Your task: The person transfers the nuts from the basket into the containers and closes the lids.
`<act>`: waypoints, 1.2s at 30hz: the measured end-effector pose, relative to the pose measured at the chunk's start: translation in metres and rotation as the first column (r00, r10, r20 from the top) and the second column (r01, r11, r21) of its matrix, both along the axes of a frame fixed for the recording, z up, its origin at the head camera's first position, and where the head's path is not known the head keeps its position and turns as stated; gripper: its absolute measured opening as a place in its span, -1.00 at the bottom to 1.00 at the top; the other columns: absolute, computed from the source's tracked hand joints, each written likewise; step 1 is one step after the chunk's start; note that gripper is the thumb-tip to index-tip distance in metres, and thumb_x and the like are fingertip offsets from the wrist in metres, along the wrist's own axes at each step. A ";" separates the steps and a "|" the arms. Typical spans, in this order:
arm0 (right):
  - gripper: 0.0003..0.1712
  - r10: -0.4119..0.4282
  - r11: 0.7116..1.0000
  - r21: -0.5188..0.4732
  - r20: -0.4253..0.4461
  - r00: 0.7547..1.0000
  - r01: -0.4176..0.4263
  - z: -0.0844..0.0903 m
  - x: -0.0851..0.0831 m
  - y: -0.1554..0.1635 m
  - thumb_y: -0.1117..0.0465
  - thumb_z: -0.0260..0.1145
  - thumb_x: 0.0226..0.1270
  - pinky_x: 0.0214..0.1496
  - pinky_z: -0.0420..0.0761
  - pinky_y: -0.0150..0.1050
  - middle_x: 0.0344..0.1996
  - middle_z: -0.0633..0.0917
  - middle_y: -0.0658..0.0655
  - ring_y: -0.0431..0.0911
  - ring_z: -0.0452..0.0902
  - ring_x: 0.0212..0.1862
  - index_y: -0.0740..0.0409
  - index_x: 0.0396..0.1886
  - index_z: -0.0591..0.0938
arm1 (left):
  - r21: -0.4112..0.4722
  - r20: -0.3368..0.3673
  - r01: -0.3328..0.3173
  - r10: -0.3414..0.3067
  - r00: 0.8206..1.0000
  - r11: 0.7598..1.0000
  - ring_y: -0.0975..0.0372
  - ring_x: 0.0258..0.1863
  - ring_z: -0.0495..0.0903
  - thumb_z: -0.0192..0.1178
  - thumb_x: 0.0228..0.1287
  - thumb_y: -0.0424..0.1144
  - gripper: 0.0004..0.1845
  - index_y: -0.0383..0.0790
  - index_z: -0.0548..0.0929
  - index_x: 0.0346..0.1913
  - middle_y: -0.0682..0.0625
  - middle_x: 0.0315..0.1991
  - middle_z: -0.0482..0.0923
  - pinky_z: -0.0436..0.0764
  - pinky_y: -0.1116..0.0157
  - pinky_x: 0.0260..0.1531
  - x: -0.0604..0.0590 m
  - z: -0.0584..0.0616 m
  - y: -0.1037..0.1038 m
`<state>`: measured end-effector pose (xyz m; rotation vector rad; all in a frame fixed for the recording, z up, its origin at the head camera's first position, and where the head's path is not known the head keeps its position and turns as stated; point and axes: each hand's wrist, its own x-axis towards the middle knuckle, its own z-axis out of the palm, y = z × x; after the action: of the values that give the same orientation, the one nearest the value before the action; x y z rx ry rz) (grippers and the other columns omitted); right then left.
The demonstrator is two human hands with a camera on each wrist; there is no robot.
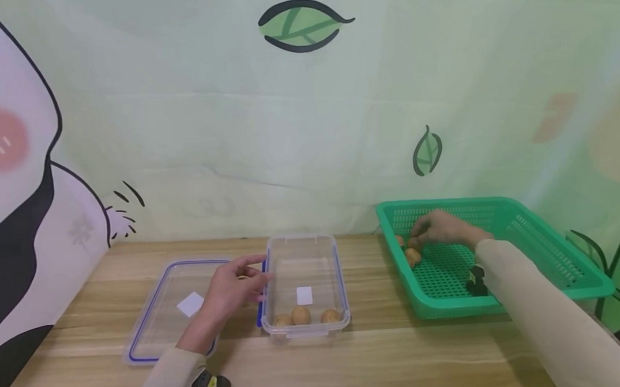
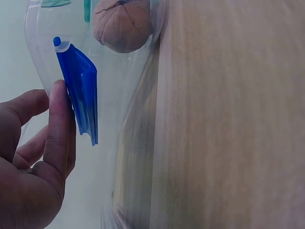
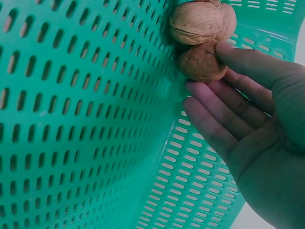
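Observation:
Walnuts lie in the near end of a clear plastic box (image 1: 302,248); one walnut (image 2: 123,26) shows through its wall in the left wrist view. My left hand (image 1: 236,286) is at the box's left side, its fairly straight fingers touching beside the blue latch (image 2: 81,90) and its thumb by the rim. Inside the green basket (image 1: 440,309), my right hand (image 1: 438,228) pinches a brown walnut (image 3: 202,64) between thumb and fingertips. Paler walnuts (image 3: 195,23) lie right against it, near the basket's left wall.
A clear lid (image 1: 150,333) with a blue seal lies flat on the wooden table (image 1: 369,352), left of the box and partly under my left arm. A printed cloth backdrop (image 1: 209,134) hangs behind the table.

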<state>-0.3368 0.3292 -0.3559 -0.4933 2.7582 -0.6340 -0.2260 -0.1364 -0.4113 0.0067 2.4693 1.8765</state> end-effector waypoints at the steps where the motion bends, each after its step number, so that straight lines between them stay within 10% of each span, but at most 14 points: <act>1: -0.66 0.001 1.000 -0.002 -0.003 1.000 -0.001 0.001 0.001 0.001 0.14 0.44 0.47 0.14 0.73 0.20 0.04 0.77 0.27 0.17 0.70 0.08 0.30 0.07 0.77 | 0.001 -0.002 0.003 -0.003 1.000 1.000 0.12 -0.30 0.73 0.43 0.42 -0.34 -0.47 -0.27 0.60 0.40 -0.25 -0.05 0.63 0.85 0.22 -0.27 0.000 0.000 0.000; 12: -0.55 -0.047 0.993 -0.114 -0.111 0.993 0.034 0.025 0.012 0.001 -0.01 0.40 0.54 0.29 0.61 0.31 0.18 0.73 0.30 0.33 0.53 0.32 0.25 0.16 0.76 | 0.002 -0.015 0.015 -0.015 1.000 1.000 0.12 -0.29 0.73 0.41 0.43 -0.34 -0.49 -0.31 0.60 0.39 -0.25 -0.07 0.63 0.85 0.22 -0.28 0.001 0.002 0.001; 36: -0.48 -0.107 0.947 -0.320 -0.204 0.973 0.037 0.105 0.078 -0.062 -0.23 0.45 0.43 0.35 0.57 0.25 0.09 0.79 0.03 0.01 0.65 0.21 -0.05 0.21 0.75 | 0.000 0.008 0.007 -0.007 1.000 1.000 0.10 -0.27 0.72 0.41 0.45 -0.31 -0.49 -0.28 0.60 0.39 -0.24 -0.06 0.62 0.85 0.21 -0.26 0.005 0.006 0.001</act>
<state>-0.2591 0.2669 -0.2505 -0.5597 2.9031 -1.1118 -0.2214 -0.1357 -0.4053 0.0073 2.4611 1.8700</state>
